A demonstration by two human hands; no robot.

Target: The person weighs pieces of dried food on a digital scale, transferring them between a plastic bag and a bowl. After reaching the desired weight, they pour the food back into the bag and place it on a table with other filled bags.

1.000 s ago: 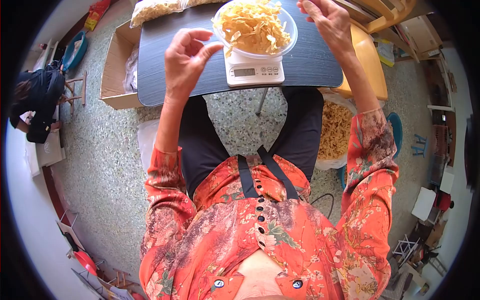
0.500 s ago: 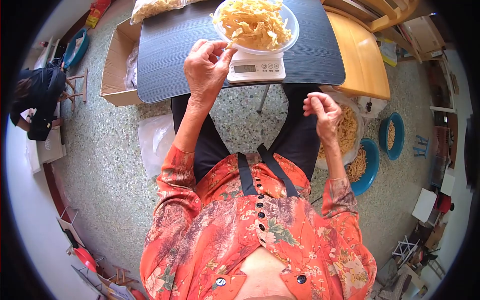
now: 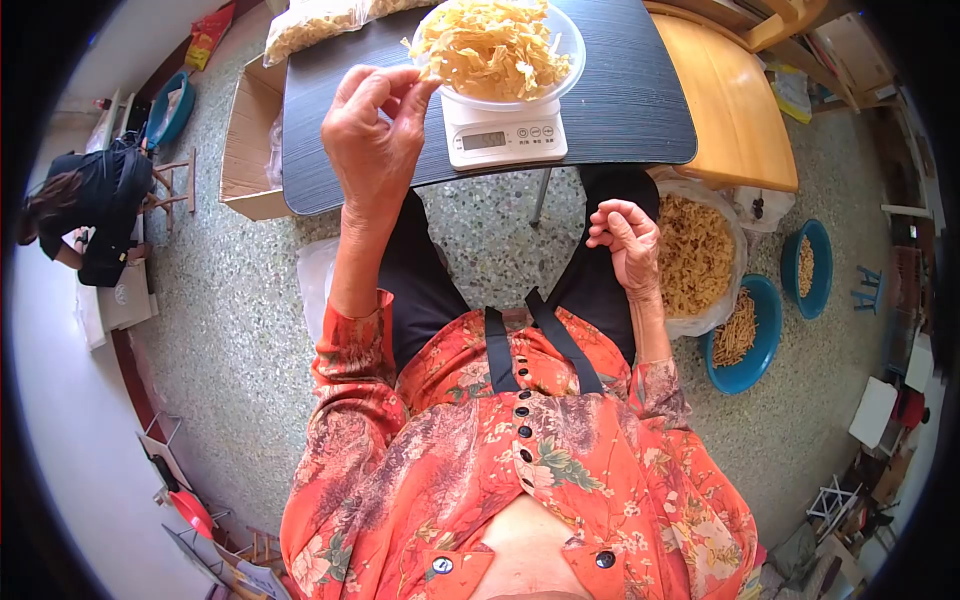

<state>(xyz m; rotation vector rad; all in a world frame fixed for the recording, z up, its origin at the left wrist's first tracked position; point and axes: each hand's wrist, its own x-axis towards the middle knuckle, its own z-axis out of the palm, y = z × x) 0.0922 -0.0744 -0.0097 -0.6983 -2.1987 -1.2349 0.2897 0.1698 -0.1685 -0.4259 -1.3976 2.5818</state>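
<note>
My left hand [image 3: 375,135] is closed in a pinch at the left rim of a clear plastic bowl [image 3: 573,62], on the end of a pale yellow dried strip [image 3: 427,72]. Heaped in the bowl are more of these dried strips [image 3: 495,50]. Under it is a white digital scale [image 3: 508,150], near the front edge of the dark table [image 3: 620,110]; its display is lit but hard to read. My right hand [image 3: 630,240] hangs above my right thigh, fingers curled in and nothing visible in them. It is nearest a large clear bag of dried yellow pieces [image 3: 695,255].
Blue basins [image 3: 765,350] with dried sticks and pieces stand on the floor at right. A wooden chair [image 3: 730,110] adjoins the table. At left are an open cardboard box [image 3: 250,150] and a person in dark clothes [image 3: 105,195] bending over. Filled bags [image 3: 312,30] lie on the table's far edge.
My left hand has shifted left along the bowl's edge, still pinching. The right hand has moved a little left and down, uncovering more of the bag. The whole view has turned slightly.
</note>
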